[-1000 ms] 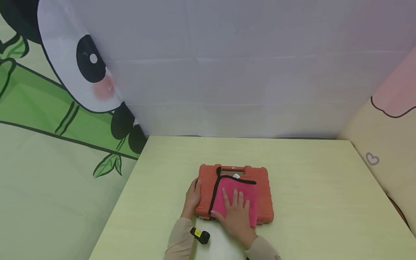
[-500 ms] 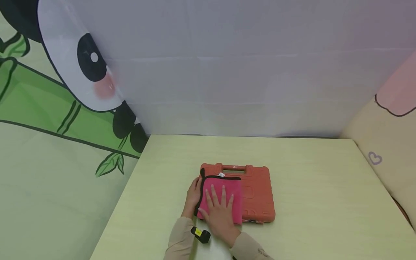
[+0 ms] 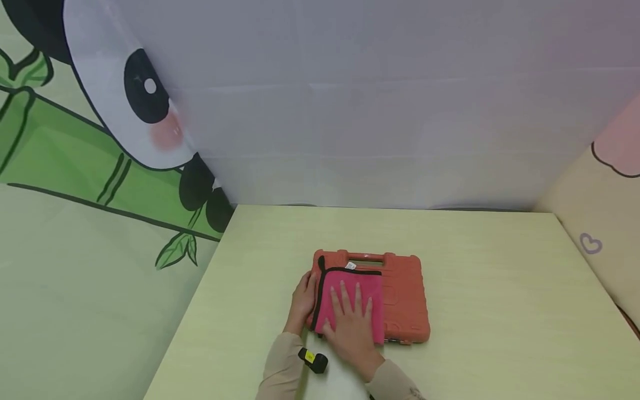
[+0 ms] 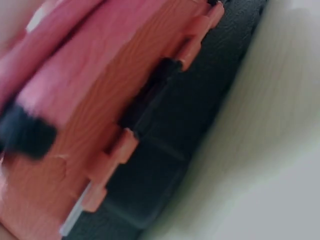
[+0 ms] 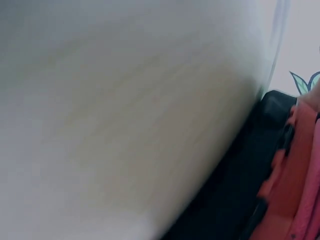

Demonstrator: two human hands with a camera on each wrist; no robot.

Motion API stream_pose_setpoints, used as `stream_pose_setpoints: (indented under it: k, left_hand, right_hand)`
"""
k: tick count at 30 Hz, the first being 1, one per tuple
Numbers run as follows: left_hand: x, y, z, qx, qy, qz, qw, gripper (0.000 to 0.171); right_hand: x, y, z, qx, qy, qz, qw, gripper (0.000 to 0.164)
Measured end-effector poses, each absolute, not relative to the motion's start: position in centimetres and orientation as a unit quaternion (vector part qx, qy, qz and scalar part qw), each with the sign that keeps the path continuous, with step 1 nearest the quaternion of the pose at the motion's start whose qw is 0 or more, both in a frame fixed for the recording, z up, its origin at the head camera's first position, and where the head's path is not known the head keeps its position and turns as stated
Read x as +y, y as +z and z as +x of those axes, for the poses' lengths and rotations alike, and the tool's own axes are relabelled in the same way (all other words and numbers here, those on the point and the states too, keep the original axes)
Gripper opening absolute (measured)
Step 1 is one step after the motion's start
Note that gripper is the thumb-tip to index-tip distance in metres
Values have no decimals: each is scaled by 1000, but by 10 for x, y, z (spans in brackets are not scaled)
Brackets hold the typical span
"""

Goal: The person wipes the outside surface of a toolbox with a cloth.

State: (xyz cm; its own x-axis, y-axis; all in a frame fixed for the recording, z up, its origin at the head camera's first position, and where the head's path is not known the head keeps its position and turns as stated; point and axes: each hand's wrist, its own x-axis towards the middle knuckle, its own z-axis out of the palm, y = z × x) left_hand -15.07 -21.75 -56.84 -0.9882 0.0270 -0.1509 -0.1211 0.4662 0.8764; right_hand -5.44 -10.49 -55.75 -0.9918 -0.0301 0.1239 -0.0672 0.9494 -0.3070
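Note:
An orange plastic carrying case with a handle along its far edge lies flat on the table. Its lower half is black, as the left wrist view shows, with latches on the near side. Over the left part of its lid lies a folded pink cloth with black edging and a small white tag. My right hand rests flat on this cloth, palm down and fingers spread. Along the case's left edge lies my left hand, its fingers stretched against the side.
The pale wooden table extends around the case on every side. A grey backdrop rises behind it, and a green printed panel stands to the left. A black device sits at my left wrist.
My right hand has slid the pink cloth leftward across the lid, then a little back to the right. The left hand keeps its place at the case's left edge.

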Motion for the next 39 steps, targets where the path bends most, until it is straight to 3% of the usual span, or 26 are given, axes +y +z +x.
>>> stream_pose_setpoints:
  k: [27, 35, 39]
  left_hand:
    - [-215, -568, -150, 849, 519, -41, 95, 54]
    - [-219, -565, -148, 858, 503, -26, 99, 56]
    - [-219, -563, -148, 857, 505, -19, 102, 57]
  right_hand:
    - [30, -556, -36, -979, 193, -51, 50, 72]
    - [51, -557, -36, -892, 439, -111, -8, 89]
    - [58, -555, -41, -861, 490, -137, -23, 83]
